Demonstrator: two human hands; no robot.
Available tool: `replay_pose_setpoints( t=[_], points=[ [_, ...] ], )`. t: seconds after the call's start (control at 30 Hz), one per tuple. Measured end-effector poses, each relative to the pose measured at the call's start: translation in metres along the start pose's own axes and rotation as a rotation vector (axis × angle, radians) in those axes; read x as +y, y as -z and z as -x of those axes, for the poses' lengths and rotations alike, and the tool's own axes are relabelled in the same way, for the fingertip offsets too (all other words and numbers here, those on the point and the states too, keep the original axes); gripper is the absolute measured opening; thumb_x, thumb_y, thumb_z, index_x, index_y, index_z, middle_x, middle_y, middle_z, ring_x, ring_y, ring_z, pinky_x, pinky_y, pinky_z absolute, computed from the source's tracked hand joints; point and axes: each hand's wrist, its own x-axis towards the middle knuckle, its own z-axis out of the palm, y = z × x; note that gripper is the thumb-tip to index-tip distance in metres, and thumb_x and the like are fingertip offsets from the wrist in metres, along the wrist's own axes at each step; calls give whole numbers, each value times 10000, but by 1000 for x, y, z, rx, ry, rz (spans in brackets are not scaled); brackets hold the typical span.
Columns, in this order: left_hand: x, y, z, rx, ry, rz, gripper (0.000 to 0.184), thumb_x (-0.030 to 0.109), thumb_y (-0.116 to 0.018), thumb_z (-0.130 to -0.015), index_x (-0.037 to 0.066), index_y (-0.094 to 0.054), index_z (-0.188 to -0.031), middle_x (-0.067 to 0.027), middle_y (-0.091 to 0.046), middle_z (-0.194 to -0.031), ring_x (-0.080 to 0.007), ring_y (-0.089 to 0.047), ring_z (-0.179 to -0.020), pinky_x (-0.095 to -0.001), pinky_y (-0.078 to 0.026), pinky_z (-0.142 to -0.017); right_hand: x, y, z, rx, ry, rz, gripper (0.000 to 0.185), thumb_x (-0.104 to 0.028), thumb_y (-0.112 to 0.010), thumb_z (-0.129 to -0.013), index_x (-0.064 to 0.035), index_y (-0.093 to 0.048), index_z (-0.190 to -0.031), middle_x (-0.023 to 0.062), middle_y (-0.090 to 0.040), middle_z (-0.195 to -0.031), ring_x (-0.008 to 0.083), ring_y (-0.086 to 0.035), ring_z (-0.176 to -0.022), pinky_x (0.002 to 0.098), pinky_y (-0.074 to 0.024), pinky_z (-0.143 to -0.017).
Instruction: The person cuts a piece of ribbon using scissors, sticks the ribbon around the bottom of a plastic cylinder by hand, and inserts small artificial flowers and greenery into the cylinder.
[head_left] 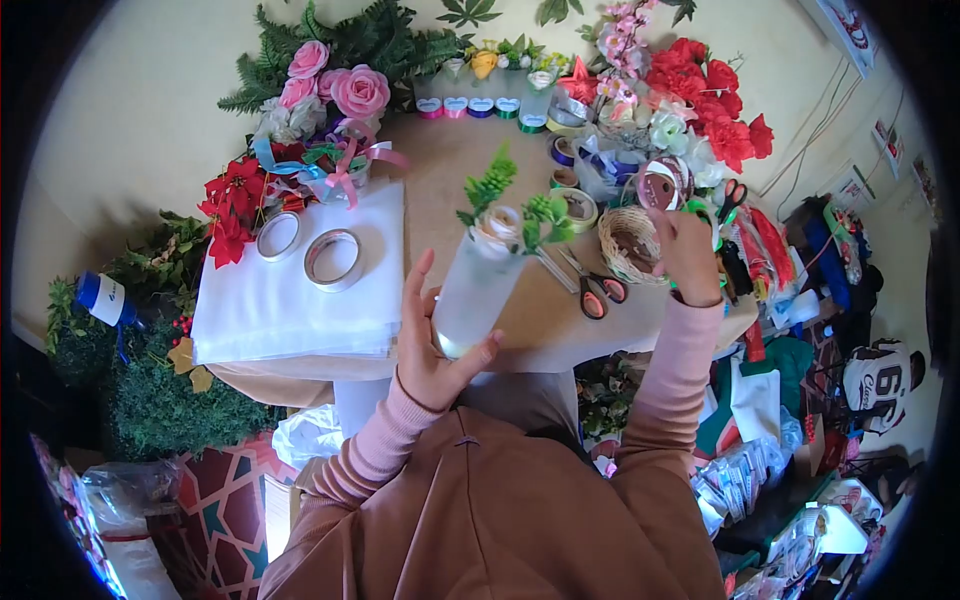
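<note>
My left hand (438,350) is wrapped round the lower part of a frosted, whitish cylinder (475,290), which leans slightly to the right above the table's front edge. From its top come a cream rose (497,230) and green leaf sprigs (490,184). My right hand (687,255) is at the right side of the table, over the edge of a small wicker basket (630,245). Its thumb and forefinger look apart, and I see nothing between them. Just beyond those fingers stands a ribbon spool (662,185). Scissors (600,290) with black and orange handles lie between the hands.
White translucent sheets (300,315) lie at left, bearing tape rolls (333,260). Pink roses (358,92) and red flowers (235,200) crowd the back left. Red blooms (725,110) stand at back right. Ribbon rolls (480,107) line the back. More scissors (733,198) are at right.
</note>
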Motion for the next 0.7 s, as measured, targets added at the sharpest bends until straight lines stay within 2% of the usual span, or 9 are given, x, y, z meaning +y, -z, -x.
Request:
replay_pose_setpoints(
  t=[0.07, 0.13, 0.17, 0.27, 0.33, 0.4, 0.47, 0.53, 0.7],
  points=[
    [-2, -3, -2, 19, -22, -72, 926, 83, -718, -696, 14, -105, -1387, -171, -546, -1026, -200, -571, -910, -296, -455, -789, 11, -7, -2, -83, -30, 101, 61, -41, -593, -809, 11, -593, -778, 123, -608, -685, 206, -592, -507, 302, -411, -412],
    [-5, -6, -2, 51, -54, -154, 925, 81, -714, -697, 18, -102, -1389, -185, -539, -1041, -210, -581, -907, -304, -468, -770, 17, -14, 0, 126, 153, -14, 75, -45, -599, -809, 9, -557, -779, 122, -591, -676, 211, -573, -491, 311, -410, -418],
    [-6, -7, -2, 53, -53, -156, 925, 81, -714, -697, 18, -102, -1389, -185, -539, -1041, -210, -581, -907, -304, -468, -770, 11, -14, 2, 124, 155, -15, 75, -45, -599, -809, 9, -557, -779, 122, -591, -676, 211, -573, -491, 311, -410, -418],
    [-7, -10, -4, 100, -24, -227, 936, 77, -712, -689, 23, -96, -1392, -196, -541, -1049, -238, -595, -899, -320, -475, -766, -24, -15, 13, 252, 365, -17, 83, -26, -618, -780, -2, -540, -791, 98, -572, -682, 179, -531, -471, 293, -399, -419],
    [-10, -10, -7, 135, -67, -374, 948, 75, -715, -679, 31, -95, -1394, -199, -541, -1057, -270, -594, -911, -340, -476, -783, -63, -16, 34, 249, 289, -265, 98, -10, -643, -741, -24, -563, -796, 77, -567, -695, 159, -507, -501, 269, -394, -431],
    [-7, -11, -8, 169, -62, -398, 955, 75, -724, -669, 20, -100, -1391, -203, -539, -1068, -290, -587, -925, -349, -474, -794, -83, -29, 58, 218, 489, -454, 97, -4, -638, -738, -48, -582, -803, 60, -557, -684, 138, -484, -513, 246, -386, -441],
    [-6, -12, -9, 200, -57, -418, 963, 75, -732, -660, 9, -106, -1388, -206, -536, -1079, -309, -580, -938, -359, -471, -805, -111, -30, 81, -2, 684, -386, 81, -59, -644, -758, -78, -597, -821, 60, -570, -682, 146, -512, -510, 264, -392, -436],
    [-6, -11, -10, 232, -243, -568, 955, 82, -748, -646, -30, -137, -1371, -223, -495, -1158, -323, -559, -983, -371, -465, -823, -119, -48, 90, -68, 824, -300, 100, -128, -623, -780, -98, -590, -870, 49, -596, -683, 173, -551, -502, 289, -403, -430],
    [-20, -7, -9, 279, -338, -613, 913, 76, -747, -646, -66, -182, -1349, -230, -431, -1245, -334, -538, -1019, -375, -458, -840, -136, -58, 93, -146, 843, 40, 129, -172, -594, -793, -114, -579, -907, 50, -611, -637, 206, -580, -501, 327, -423, -437]
  ],
)
